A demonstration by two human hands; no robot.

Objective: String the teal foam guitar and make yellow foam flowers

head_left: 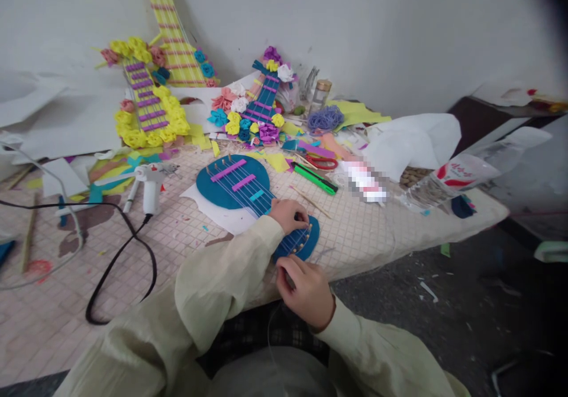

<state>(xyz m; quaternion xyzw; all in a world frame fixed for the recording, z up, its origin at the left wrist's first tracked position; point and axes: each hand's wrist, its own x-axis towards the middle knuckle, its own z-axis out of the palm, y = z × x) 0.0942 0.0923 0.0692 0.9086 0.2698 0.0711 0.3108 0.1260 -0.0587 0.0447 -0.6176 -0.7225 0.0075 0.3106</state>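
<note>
A small blue craft guitar [209, 185] lies on the table, with purple strips, one light-blue strip and pale strings across it. Small wooden pegs stand at both ends. My left hand [289, 215] rests over the neck and head, fingertips pinched near the pegs; what they hold, if anything, is hidden. Just below the head's near edge, my right hand [306, 290] has thumb and forefinger closed together. From that pinch a thin pale string [268, 332] hangs toward my lap. White cardboard [235, 222] shows under the guitar.
A white glue gun [151, 187] with a black cord stands left. Right of the guitar lie a green cutter [315, 178], red-handled scissors [322, 161] and a plastic bottle [452, 178]. Flower-trimmed paper guitars [151, 98] stand behind, among paper scraps and purple yarn [326, 118].
</note>
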